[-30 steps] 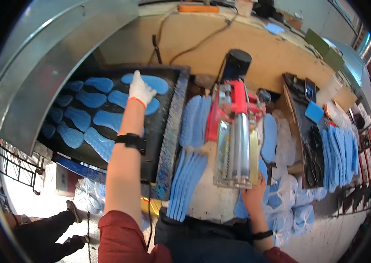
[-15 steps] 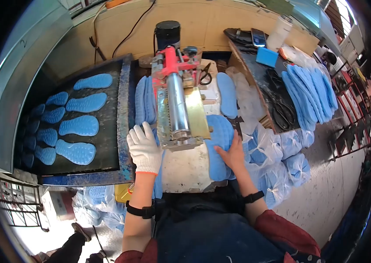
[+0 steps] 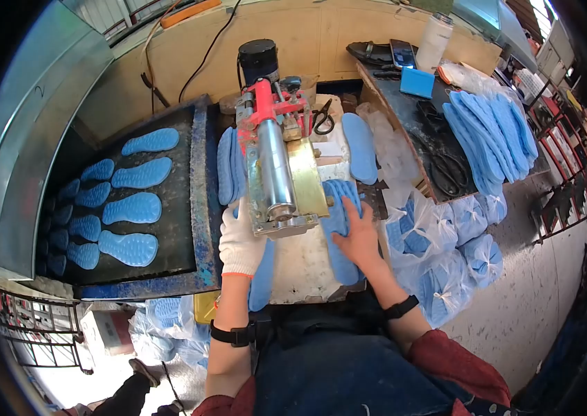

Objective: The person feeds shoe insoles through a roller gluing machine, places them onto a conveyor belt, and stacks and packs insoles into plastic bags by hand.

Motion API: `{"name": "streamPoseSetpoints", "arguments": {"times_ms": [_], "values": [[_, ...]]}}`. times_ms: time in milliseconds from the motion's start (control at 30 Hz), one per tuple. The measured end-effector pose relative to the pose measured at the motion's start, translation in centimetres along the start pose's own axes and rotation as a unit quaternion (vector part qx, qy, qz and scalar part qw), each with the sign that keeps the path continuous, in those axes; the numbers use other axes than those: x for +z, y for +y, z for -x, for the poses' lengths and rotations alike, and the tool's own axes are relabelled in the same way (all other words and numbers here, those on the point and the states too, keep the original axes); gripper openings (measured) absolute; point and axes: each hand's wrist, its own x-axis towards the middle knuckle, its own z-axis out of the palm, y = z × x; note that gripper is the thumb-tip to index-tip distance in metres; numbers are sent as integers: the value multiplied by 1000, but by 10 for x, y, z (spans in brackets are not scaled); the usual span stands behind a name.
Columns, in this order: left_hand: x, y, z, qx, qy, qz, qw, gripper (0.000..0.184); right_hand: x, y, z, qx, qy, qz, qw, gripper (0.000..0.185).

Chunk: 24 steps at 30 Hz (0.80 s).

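My right hand (image 3: 359, 238), bare, is closed on a blue textured insole (image 3: 336, 220) at the right side of the roller machine (image 3: 277, 166). The insole's upper part looks bunched up beside the machine's metal plate. My left hand (image 3: 239, 243), in a white knit glove, is at the machine's left edge with its fingers curled and partly hidden; what they hold cannot be made out. Another blue insole (image 3: 261, 281) sticks out below the glove. Blue insoles (image 3: 231, 166) stand behind my left hand, and a single insole (image 3: 359, 148) lies beyond my right hand.
At left, a dark tray (image 3: 179, 208) bears rows of blue insoles. Black scissors (image 3: 322, 118) lie behind the machine. The right-hand table (image 3: 404, 114) holds a stack of insoles (image 3: 491, 139), shears (image 3: 449, 173), a phone and a bottle (image 3: 435, 41). Tied plastic bags (image 3: 439, 277) lie below.
My left hand has moved right against the machine, its fingers curling from a spread pose. My right hand has shifted slightly left, and the insole under it now looks narrower and bunched.
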Motion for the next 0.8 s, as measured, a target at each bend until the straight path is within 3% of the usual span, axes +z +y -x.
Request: {"name": "streamPoseSetpoints", "arguments": {"times_ms": [67,233,300,333,367,433,467,567,600,700,800], "values": [[-33,14,8,1,13,92,996,69,-12,-10,-4,42,-14,-95,995,86],[24,-14,-12,59,95,136,984,74,0,-3,-8,35,-9,-143,989,79],[26,-4,-11,87,119,39,988,74,29,28,-5,-55,9,41,998,78],[38,-4,-15,76,114,18,990,66,26,22,-2,-16,-2,139,990,76],[48,-3,-17,65,109,-3,992,58,12,15,-6,-46,0,93,995,71],[42,1,-12,66,82,-22,994,47,22,20,-11,-131,71,162,975,68],[51,-6,-7,88,143,-22,986,49,29,26,-13,-137,68,157,976,70],[28,-9,0,73,62,10,995,65,58,54,-35,-127,-31,190,973,64],[34,-9,2,51,72,6,996,65,58,47,-38,-149,-38,182,971,64],[45,-11,-1,62,68,22,995,66,65,37,-39,-74,-17,127,989,60],[42,-11,1,67,52,25,996,65,82,94,-54,-65,-25,25,997,55]]}}
